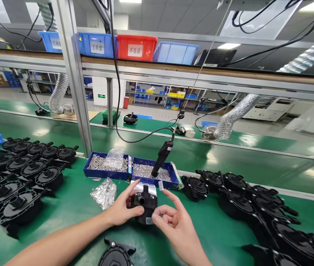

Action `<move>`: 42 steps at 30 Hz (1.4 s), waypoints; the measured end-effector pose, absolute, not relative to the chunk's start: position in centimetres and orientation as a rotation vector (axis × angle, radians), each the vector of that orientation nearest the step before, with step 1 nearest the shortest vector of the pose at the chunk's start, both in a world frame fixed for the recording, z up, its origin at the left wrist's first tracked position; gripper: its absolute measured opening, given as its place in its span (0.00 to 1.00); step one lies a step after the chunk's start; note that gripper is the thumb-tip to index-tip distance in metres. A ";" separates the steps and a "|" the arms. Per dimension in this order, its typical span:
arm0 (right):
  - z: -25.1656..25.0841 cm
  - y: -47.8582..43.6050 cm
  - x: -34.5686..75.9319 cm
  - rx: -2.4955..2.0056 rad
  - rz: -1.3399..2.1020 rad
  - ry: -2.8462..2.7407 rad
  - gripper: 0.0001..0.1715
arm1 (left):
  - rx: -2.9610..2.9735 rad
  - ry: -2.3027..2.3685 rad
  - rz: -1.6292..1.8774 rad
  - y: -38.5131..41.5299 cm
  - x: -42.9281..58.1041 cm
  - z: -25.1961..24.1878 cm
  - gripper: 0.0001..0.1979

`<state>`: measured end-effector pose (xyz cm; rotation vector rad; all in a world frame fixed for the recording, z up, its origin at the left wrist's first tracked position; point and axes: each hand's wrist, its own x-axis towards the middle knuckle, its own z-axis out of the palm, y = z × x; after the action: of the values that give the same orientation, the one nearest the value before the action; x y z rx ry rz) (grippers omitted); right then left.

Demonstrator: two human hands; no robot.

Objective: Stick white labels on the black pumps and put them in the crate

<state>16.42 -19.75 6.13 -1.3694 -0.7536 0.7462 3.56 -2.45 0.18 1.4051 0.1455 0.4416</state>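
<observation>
The green bench (210, 229) holds blue trays (105, 174) behind a black housing (148, 202), left hand (122, 207) clasping it, right hand (176, 221) half-spread.

Red bin (137, 41) stands on the upper shelf (157, 69). Labelled blue bin (97, 46) sits immediately left of it, pale-blue bin (175, 53) immediately right; green sign (101, 96) shows below left.

- Left hand (121, 207): bare, with slender, tapering fingers.
- Left forearm (70, 234): bare, smooth in outline, broadening from the wrist.
- Right hand (178, 221): bare, likewise slender-fingered.
- Right forearm (195, 255): bare, partly in view.
</observation>
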 end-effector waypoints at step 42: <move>3.4 -18.6 17.8 -1.959 0.240 -1.265 0.57 | 1.413 0.226 0.431 -2.7 3.4 0.8 0.50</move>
<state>17.81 -18.61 3.41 -1.9590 -1.2647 0.2397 3.44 -2.67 0.78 1.4130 0.2261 0.4307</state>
